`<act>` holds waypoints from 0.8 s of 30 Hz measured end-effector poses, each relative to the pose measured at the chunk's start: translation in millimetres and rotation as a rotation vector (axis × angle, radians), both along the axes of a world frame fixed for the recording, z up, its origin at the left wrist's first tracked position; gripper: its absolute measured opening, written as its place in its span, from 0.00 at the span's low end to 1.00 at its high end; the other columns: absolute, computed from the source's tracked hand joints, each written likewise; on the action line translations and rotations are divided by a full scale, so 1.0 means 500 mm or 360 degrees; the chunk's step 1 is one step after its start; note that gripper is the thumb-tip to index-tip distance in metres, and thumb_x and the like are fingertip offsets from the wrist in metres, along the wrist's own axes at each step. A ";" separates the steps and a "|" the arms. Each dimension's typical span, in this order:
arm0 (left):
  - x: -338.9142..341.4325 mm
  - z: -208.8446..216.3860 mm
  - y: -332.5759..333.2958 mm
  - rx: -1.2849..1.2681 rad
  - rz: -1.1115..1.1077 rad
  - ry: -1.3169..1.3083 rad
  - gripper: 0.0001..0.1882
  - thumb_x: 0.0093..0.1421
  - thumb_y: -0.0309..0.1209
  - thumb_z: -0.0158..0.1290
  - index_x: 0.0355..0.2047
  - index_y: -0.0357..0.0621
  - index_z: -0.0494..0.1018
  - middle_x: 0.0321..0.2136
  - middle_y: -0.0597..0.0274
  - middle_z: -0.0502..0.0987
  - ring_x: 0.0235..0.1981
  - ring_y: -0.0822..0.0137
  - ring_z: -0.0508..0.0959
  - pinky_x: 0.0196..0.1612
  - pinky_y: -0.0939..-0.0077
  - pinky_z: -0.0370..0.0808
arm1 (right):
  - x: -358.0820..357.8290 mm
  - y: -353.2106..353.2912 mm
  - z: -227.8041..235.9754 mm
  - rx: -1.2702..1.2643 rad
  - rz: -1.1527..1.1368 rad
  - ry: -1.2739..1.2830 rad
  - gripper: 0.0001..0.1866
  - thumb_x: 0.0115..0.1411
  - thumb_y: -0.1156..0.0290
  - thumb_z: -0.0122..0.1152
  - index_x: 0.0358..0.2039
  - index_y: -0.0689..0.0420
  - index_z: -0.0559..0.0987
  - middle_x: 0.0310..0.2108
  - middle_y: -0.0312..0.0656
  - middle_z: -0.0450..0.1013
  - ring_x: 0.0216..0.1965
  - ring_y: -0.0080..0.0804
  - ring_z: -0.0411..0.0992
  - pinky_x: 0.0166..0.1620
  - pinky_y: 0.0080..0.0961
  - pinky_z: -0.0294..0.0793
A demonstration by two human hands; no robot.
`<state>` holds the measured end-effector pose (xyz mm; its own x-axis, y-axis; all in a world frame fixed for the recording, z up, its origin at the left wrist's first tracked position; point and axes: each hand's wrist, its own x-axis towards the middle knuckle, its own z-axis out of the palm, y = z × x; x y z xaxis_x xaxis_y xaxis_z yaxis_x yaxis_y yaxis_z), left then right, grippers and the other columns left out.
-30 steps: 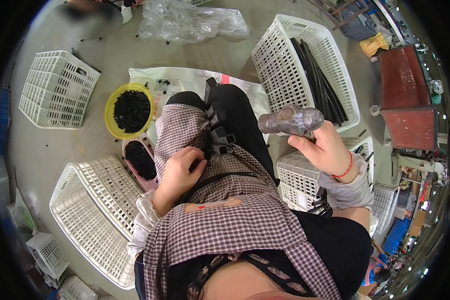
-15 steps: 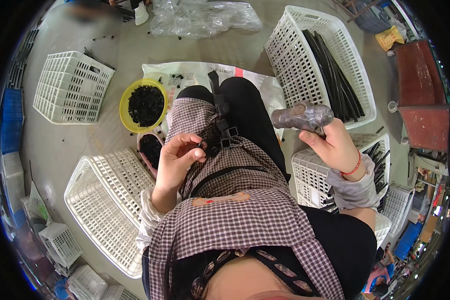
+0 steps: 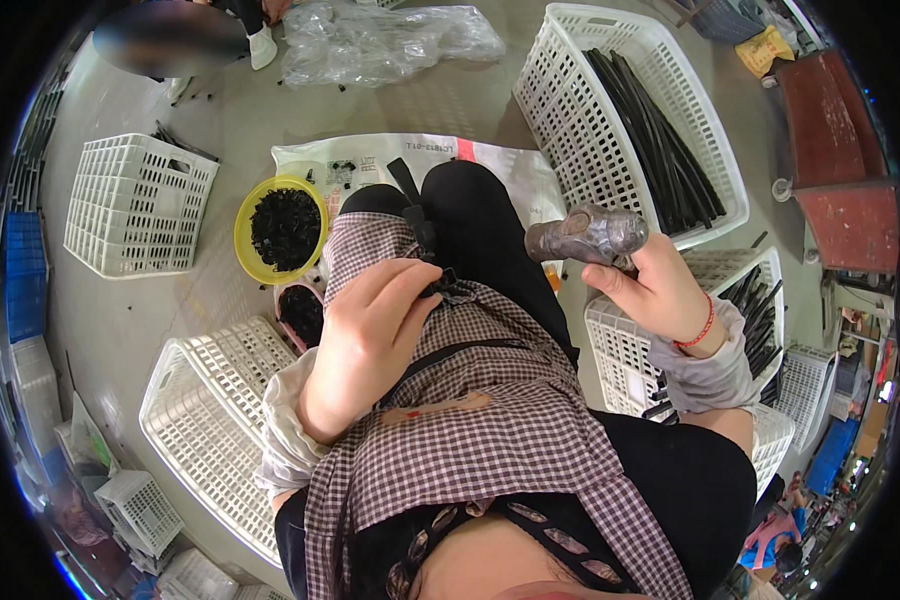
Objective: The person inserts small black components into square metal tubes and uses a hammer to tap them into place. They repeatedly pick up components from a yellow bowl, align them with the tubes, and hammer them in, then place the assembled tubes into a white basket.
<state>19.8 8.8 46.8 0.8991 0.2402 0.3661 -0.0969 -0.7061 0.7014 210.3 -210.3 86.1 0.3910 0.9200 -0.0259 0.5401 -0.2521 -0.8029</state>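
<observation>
My right hand (image 3: 660, 305) is closed on the handle of a hammer (image 3: 588, 235) with a worn grey metal head, raised over the right side of my lap. Over my lap, my left hand (image 3: 370, 325) has its fingers bent down around the near end of a black bar (image 3: 407, 185). The bar lies along my left thigh, and the hand hides its near part. Small black pieces fill a yellow bowl (image 3: 242, 262) on the left. More of them lie in a pink container (image 3: 300, 312) close to my left forearm.
A tall white crate (image 3: 560, 130) of long black strips stands at the far right, another crate (image 3: 620, 345) of black pieces beside my right arm. White crates (image 3: 185, 400) also stand at left. Clear plastic sheeting (image 3: 390, 45) and a person's foot (image 3: 262, 48) are at the far side.
My left hand has moved forward and turned palm down over the bar's near end, where before its fingertips pinched a small black piece. The bar's far end has shifted left. The hammer stays raised.
</observation>
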 end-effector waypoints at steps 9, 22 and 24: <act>0.027 0.014 -0.010 0.0317 -0.0102 0.0004 0.20 0.49 0.19 0.59 0.44 0.33 0.71 0.31 0.54 0.76 0.30 0.58 0.77 0.34 0.70 0.76 | 0.007 0.001 -0.022 0.0130 0.0008 -0.0110 0.17 0.60 0.65 0.61 0.48 0.58 0.74 0.30 0.41 0.72 0.28 0.29 0.72 0.34 0.25 0.71; 0.025 0.007 -0.021 0.0136 0.0020 0.0158 0.29 0.48 0.24 0.63 0.51 0.34 0.69 0.33 0.54 0.78 0.28 0.59 0.77 0.32 0.71 0.75 | 0.000 0.014 -0.009 0.0058 0.0093 -0.0061 0.19 0.59 0.63 0.63 0.48 0.58 0.73 0.32 0.44 0.74 0.29 0.38 0.73 0.34 0.28 0.72; 0.013 0.010 -0.013 0.0054 0.0115 0.0179 0.31 0.46 0.26 0.65 0.52 0.35 0.69 0.35 0.54 0.78 0.28 0.62 0.77 0.31 0.73 0.75 | -0.006 0.022 -0.008 0.0101 0.0122 -0.0091 0.20 0.58 0.63 0.64 0.47 0.59 0.72 0.30 0.44 0.74 0.27 0.38 0.74 0.33 0.28 0.73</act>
<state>26.2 2.2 51.7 0.9157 0.2948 0.2732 0.0327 -0.7321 0.6804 207.1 -199.5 82.3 0.3187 0.9463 0.0538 0.6012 -0.1579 -0.7834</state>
